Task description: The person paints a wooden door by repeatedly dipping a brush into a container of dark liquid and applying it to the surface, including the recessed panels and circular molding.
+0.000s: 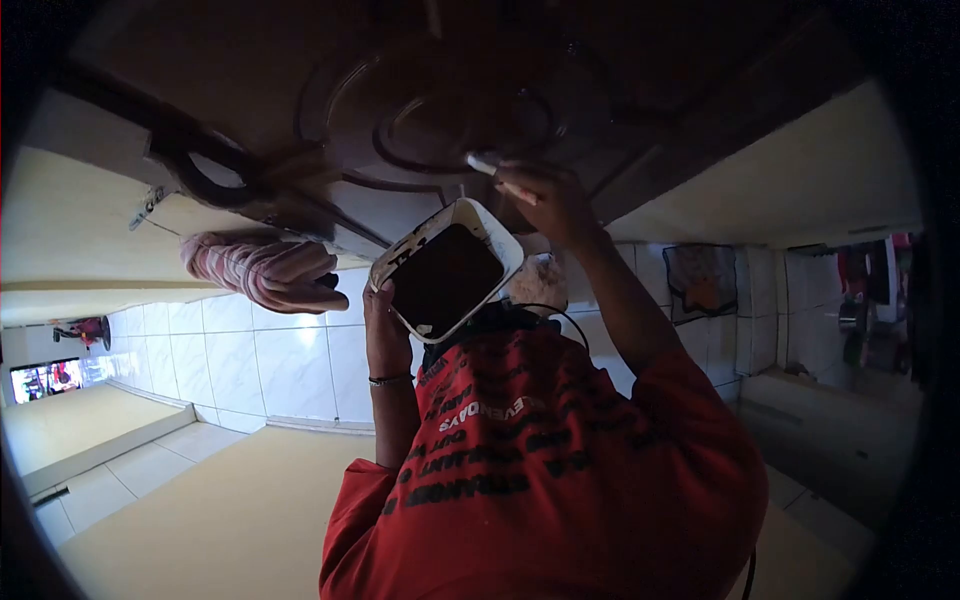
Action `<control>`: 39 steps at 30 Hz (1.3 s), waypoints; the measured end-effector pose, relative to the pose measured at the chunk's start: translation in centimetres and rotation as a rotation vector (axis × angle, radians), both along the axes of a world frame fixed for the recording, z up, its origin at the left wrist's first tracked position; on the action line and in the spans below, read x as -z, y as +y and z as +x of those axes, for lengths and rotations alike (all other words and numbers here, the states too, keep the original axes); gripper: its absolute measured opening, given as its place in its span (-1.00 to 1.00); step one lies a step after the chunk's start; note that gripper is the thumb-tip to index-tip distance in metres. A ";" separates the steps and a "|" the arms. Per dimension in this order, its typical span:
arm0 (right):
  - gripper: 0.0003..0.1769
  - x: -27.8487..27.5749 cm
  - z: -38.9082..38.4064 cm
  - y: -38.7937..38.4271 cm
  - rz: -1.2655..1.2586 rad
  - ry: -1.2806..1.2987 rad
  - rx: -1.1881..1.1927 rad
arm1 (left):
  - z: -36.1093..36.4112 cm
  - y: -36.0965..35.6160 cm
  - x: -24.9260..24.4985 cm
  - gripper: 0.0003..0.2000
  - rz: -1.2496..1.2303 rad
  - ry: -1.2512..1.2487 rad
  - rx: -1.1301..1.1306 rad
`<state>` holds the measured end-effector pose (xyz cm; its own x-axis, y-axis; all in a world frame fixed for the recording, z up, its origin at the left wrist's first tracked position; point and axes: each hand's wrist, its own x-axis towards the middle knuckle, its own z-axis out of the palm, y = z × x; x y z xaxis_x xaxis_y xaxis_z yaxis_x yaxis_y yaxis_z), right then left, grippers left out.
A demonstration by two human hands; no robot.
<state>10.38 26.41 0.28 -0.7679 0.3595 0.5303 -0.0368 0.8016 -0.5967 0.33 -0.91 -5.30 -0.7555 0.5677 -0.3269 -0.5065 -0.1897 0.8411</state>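
White tray [481,216], dark inside, left hand [385,325] grip wrapped round its edge, right hand [548,198] pinching pale brush [485,165] against wood [420,80]

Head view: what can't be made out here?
Head view only:
Tray: inside is dark, contents lost in shadow.
Tool in another person's raised hand: small and blurred, kind unclear.
Shirt print: upside down and blurred, unreadable.
Gloved hand: curled fingers hide whether it grips anything.
Screen, far left: too small to read.
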 end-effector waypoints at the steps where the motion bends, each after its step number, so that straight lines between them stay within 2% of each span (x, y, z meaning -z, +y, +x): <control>1: -0.72 -1.0 0.0 0.1 0.000 -0.012 -0.009 | 0.0 0.0 -0.2 -0.47 0.016 -0.008 -0.006; 3: -0.71 -3.2 0.6 -0.2 0.139 0.168 -0.011 | 0.1 0.0 -0.6 -0.48 0.077 -0.069 -0.030; 4: -0.71 -3.9 0.8 -0.3 0.135 0.149 -0.028 | 0.1 0.0 -0.7 -0.48 0.065 -0.046 -0.037; 6: -0.71 -4.6 1.0 -0.9 -0.027 0.222 -0.010 | 0.3 -0.4 -0.7 -0.48 0.048 -0.045 -0.063; 13: -0.69 1.0 0.1 -1.1 0.050 -0.123 -0.028 | 0.2 -0.8 -1.4 -0.49 0.102 -0.072 -0.097; 16: -0.71 0.2 0.6 0.7 -0.017 -0.056 0.017 | 0.2 -0.9 -1.5 -0.40 0.089 -0.139 -0.103; 18: -0.73 -1.6 1.1 1.6 0.158 0.178 0.008 | -0.1 -1.2 -1.0 -0.40 0.093 -0.143 -0.119; 19: -0.73 -2.7 1.2 1.4 0.167 0.168 -0.002 | -0.1 -1.1 -1.1 -0.40 0.088 -0.135 -0.119; 21: -0.74 -4.3 1.6 0.6 0.042 0.230 0.000 | 0.0 -1.1 -1.0 -0.40 0.084 -0.124 -0.138; 25: -0.75 -1.2 1.7 0.0 0.046 0.040 -0.016 | -0.4 -1.4 0.0 -0.38 0.072 -0.122 -0.122; 28: -0.76 1.4 1.4 0.7 0.057 -0.148 0.077 | -0.3 -1.4 -0.4 -0.35 0.040 -0.116 -0.135; 32: -0.76 0.5 2.5 2.7 0.110 -0.039 0.051 | -0.2 -1.7 -0.6 -0.31 0.004 -0.132 -0.142; 34: -0.85 -2.7 3.0 1.9 0.097 0.115 0.081 | -0.2 -1.4 -0.3 -0.31 0.025 -0.118 -0.138; 37: -0.76 -3.7 3.4 0.8 0.007 0.210 0.023 | -0.3 -1.4 -0.1 -0.31 0.031 -0.104 -0.137; 38: -0.76 -3.2 3.4 0.6 0.008 0.214 0.022 | -0.3 -1.4 -0.1 -0.32 0.018 -0.111 -0.137; 39: -0.76 -2.2 3.3 0.4 0.033 0.091 -0.007 | -0.4 -1.3 0.0 -0.32 0.021 -0.108 -0.138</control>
<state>13.64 26.77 2.47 -0.7184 0.3350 0.6097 -0.0958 0.8204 -0.5636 -0.12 -2.24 -5.33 -0.7879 0.4685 -0.3996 -0.5616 -0.2805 0.7784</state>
